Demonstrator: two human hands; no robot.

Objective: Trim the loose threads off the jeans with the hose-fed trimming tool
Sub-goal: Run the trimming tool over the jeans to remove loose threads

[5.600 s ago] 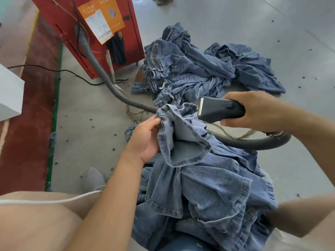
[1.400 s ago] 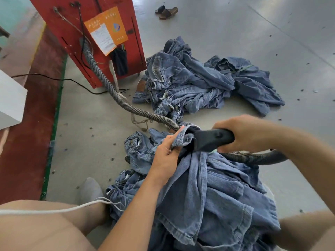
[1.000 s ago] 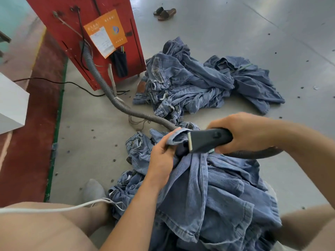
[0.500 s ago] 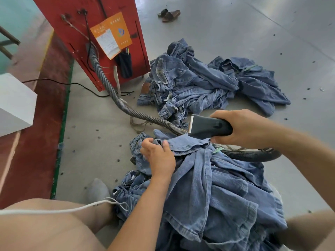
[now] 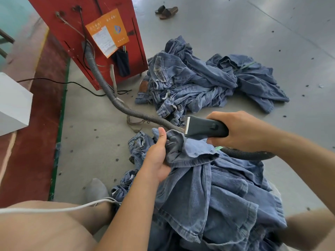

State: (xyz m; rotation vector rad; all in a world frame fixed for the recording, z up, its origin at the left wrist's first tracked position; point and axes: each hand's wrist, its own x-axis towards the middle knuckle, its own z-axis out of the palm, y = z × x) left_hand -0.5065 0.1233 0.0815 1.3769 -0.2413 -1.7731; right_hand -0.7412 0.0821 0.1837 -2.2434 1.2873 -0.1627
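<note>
Left hand [image 5: 157,158]: my grip bunches the blue denim jeans [image 5: 208,187], presenting the hem.
Right hand [image 5: 241,131]: I clamp the dark hose-fed trimming tool [image 5: 204,127], blade just beside it.

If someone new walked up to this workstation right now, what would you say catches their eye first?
Probably the dark trimming tool at centre, gripped by the right hand, its pale blade edge beside a bunched fold of the jeans held up by the left hand. Next, the ribbed hose snaking across the grey floor to the red machine at upper left, and a heap of denim beyond the hands.
</note>
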